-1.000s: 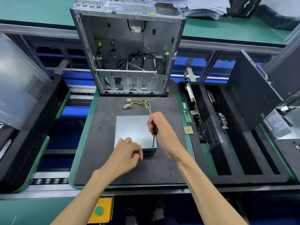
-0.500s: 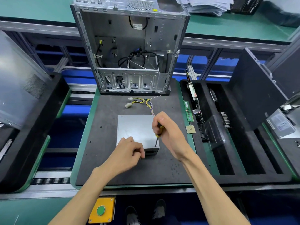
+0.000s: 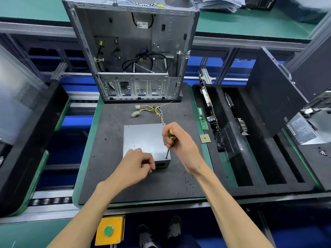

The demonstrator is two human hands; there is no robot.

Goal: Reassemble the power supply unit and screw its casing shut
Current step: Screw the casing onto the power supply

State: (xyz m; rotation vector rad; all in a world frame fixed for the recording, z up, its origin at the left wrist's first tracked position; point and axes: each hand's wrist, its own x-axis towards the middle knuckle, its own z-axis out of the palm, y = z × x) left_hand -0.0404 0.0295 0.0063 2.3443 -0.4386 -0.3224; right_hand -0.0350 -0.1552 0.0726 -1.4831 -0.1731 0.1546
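Note:
The grey metal power supply unit [image 3: 143, 136] lies flat on the dark foam mat [image 3: 111, 176], its coloured cable bundle [image 3: 154, 110] trailing toward the back. My right hand [image 3: 180, 142] grips a yellow-handled screwdriver [image 3: 170, 140] held upright, its tip set on the unit's near right corner. My left hand [image 3: 136, 167] rests with curled fingers against the unit's near edge and front face; I cannot see anything in it.
An open computer case [image 3: 132, 51] stands upright behind the mat. A black foam tray [image 3: 250, 158] with circuit boards sits to the right, a loose chip [image 3: 204, 138] and a memory stick [image 3: 202, 118] at its left edge. Small screws [image 3: 187, 183] lie on the mat.
The screwdriver stays on the near right corner while my right hand shifts slightly around its handle. My left hand keeps its place at the unit's front edge.

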